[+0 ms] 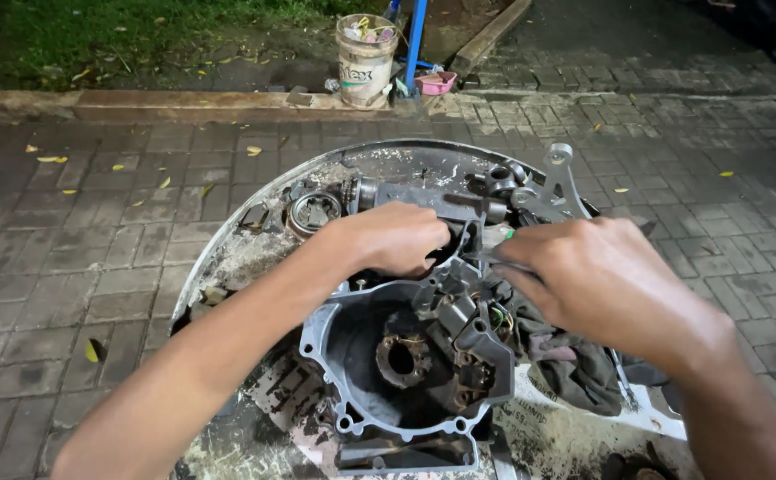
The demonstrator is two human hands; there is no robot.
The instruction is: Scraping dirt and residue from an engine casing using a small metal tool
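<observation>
— What is the person leaning over down there?

— A grey cast-metal engine casing (405, 356), open side up, with a round hollow and a dark hub in the middle. It is sitting on a dirty round metal tray (254, 249) that is resting on the grey paving bricks (68, 267).

— And the hands?

— The left hand (388, 236) is lying on the far upper edge of the casing, fingers curled down and closed around the rim there. The right hand (596, 276) is hovering over the casing's right side, fingers pinched together on a thin dark tool (485, 260) whose tip is pointing left towards the other hand. I cannot tell what kind of tool it is; most of it is hidden under the fingers.

— Anything lying around the casing?

— A dark greasy rag (574, 364) is bunched just beside it on the right, under the right wrist. Behind the hands a silver metal bracket with a ring end (558, 178) is sticking up, and a round bearing-like ring (314, 212) is lying on the tray to the left of the left hand.

— Further back?

— A pale plastic bucket (366, 58) is standing at the kerb, with a small pink tub (435, 83) near it and a blue pole (415, 36) rising between them. Grass is growing beyond the kerb, and yellow leaves are lying scattered on the bricks.
</observation>
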